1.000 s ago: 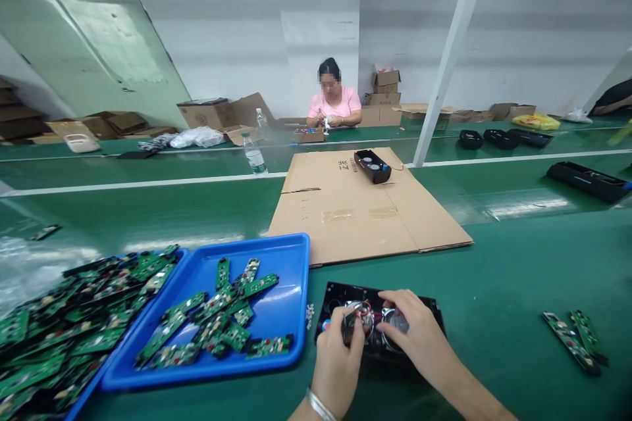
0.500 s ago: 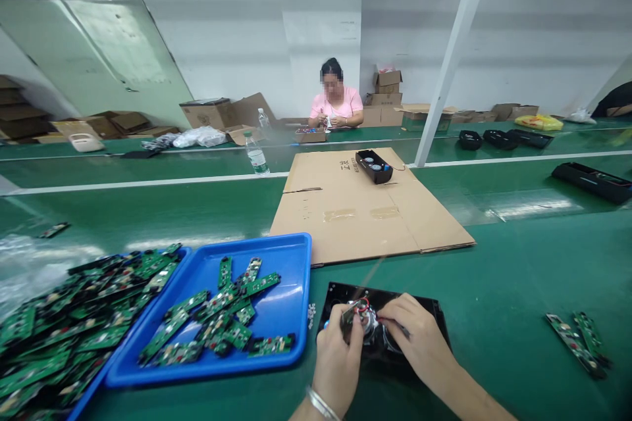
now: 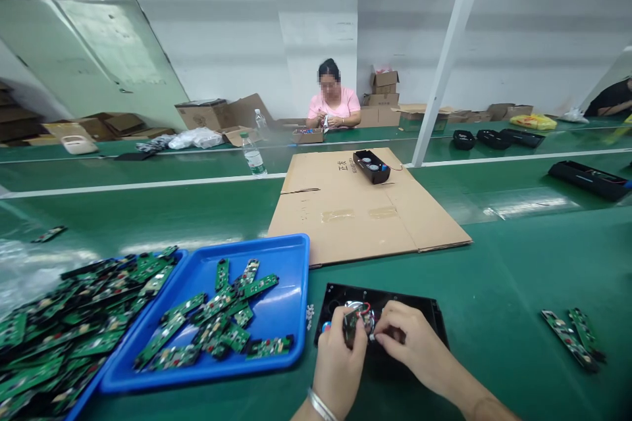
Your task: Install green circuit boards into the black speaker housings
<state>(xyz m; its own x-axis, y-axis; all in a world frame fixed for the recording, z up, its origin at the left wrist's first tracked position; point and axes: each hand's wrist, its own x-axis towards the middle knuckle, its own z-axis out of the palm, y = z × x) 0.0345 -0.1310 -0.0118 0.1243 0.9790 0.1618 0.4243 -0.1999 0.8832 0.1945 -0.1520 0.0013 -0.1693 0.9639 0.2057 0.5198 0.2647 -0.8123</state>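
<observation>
A black speaker housing (image 3: 417, 306) lies on the green bench in front of me, with red wires (image 3: 364, 308) and round metal speaker parts inside. Above it my left hand (image 3: 340, 355), a silver bangle on its wrist, pinches a small green circuit board (image 3: 350, 329) held on a slant. My right hand (image 3: 412, 342) is just right of the board, thumb and fingers pinched together at a small white connector (image 3: 372, 337). The fingers partly hide the board and wires.
Left stands a blue tray (image 3: 301, 289) of circuit boards, beside a larger heap of boards (image 3: 74, 329). Small white pieces (image 3: 309, 316) lie between tray and housing. Ahead is a cardboard sheet (image 3: 355, 230) bearing another housing (image 3: 371, 167). Two boards (image 3: 573, 339) lie right. A person (image 3: 334, 102) sits opposite.
My right hand has drawn its fingertips down and left, closer to the board, from the red wire to the white connector. The left hand keeps its grip on the board.
</observation>
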